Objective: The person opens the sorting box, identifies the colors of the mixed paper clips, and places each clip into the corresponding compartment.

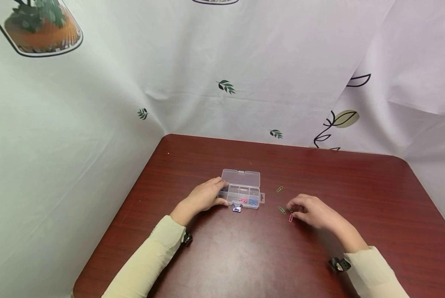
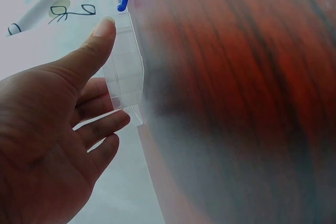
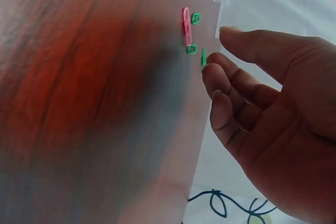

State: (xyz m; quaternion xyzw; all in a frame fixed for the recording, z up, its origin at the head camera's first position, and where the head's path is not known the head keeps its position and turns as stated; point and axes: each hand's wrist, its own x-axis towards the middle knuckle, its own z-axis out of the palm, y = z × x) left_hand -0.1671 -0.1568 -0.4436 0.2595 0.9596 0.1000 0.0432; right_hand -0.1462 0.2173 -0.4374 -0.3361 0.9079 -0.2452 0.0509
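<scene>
"paper clips (image 1: 282, 210) were the work i followed from my remote desk. where did they lie, going by the box (image 1: 233, 198)?"

"three green clips (image 1: 279, 189) and one pink clip (image 1: 291, 217) lay loose on the table (image 1: 222, 248), to the right of the box. inside it, pink pieces (image 1: 243, 200) sat in a front compartment, and blue pieces (image 1: 253, 202) just beside them, at its front right corner."

"so i could call those two colours done?"

"blue, i judged, yes, since i saw none outside the box. pink was only partly done, with that one clip out. green looked not yet begun: i saw none in the box, though the left hand (image 1: 204, 195) hid part of its left end."

"and how did the hands stand?"

"well apart from each other. the left one gripped the box by its left end, thumb at the front. the right hand (image 1: 312, 211) was at the loose clips, right of the box, thumb and index finger parted. i couldn't tell whether a fingertip touched the nearest green clip."

"what did i count as left?"

"four clips to put in, i reckoned, then the lid (image 1: 241, 178), open behind the box's compartments, to close."
</scene>
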